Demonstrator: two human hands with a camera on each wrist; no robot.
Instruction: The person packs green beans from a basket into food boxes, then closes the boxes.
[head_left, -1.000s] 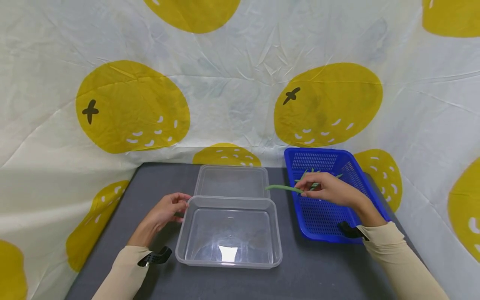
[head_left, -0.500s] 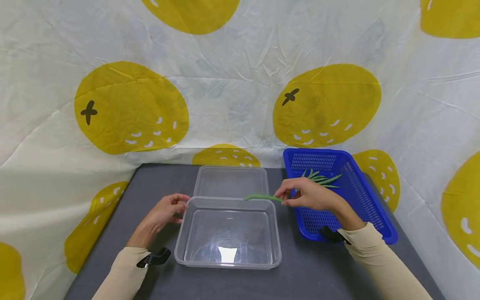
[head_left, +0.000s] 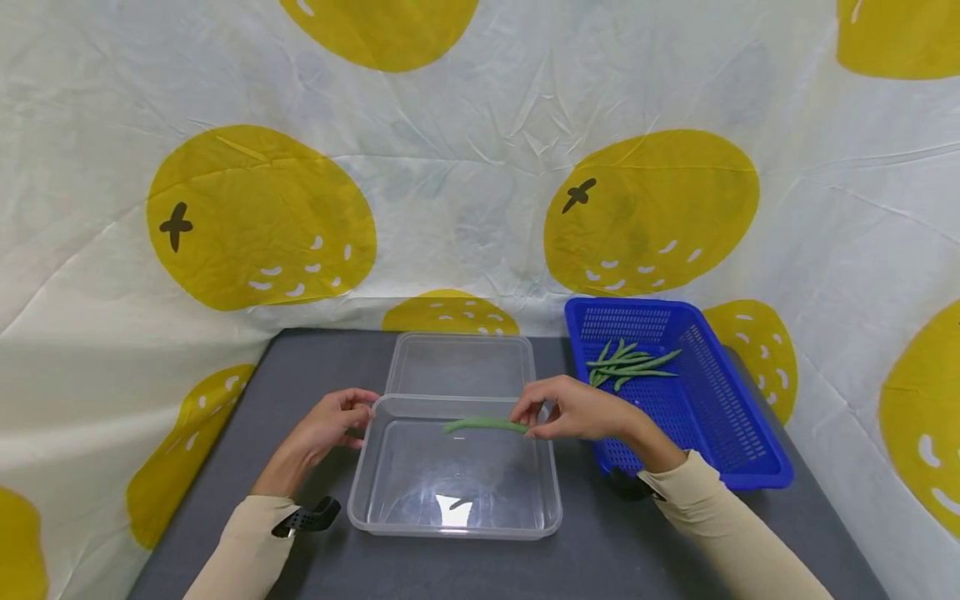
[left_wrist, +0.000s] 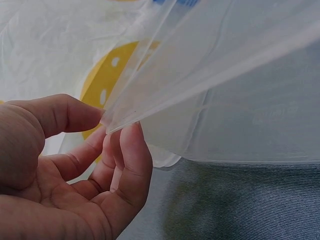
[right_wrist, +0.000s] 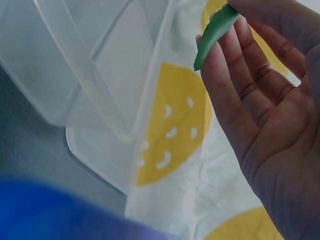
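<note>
My right hand (head_left: pixel 573 408) pinches a green bean (head_left: pixel 483 424) near one end, between thumb and fingertips. The bean lies level over the back right part of a clear plastic container (head_left: pixel 457 531), its free end pointing left. In the right wrist view the near end of the bean (right_wrist: pixel 216 35) sticks out past the fingers. My left hand (head_left: pixel 330 423) holds the container's back left corner, thumb on the rim and fingers beneath it, as the left wrist view shows at the container rim (left_wrist: pixel 165 102).
Behind the container lies a clear flat lid (head_left: pixel 461 362), partly overlapped by it. To the right stands a blue perforated basket (head_left: pixel 738 433) with several green beans (head_left: pixel 637 364) heaped toward its back left. A patterned cloth (head_left: pixel 465 208) hangs right behind the dark table (head_left: pixel 315 367).
My right hand has carried the green bean leftward from over the blue basket to above the container. The beans in the basket are now uncovered. My left hand stays at the corner.
</note>
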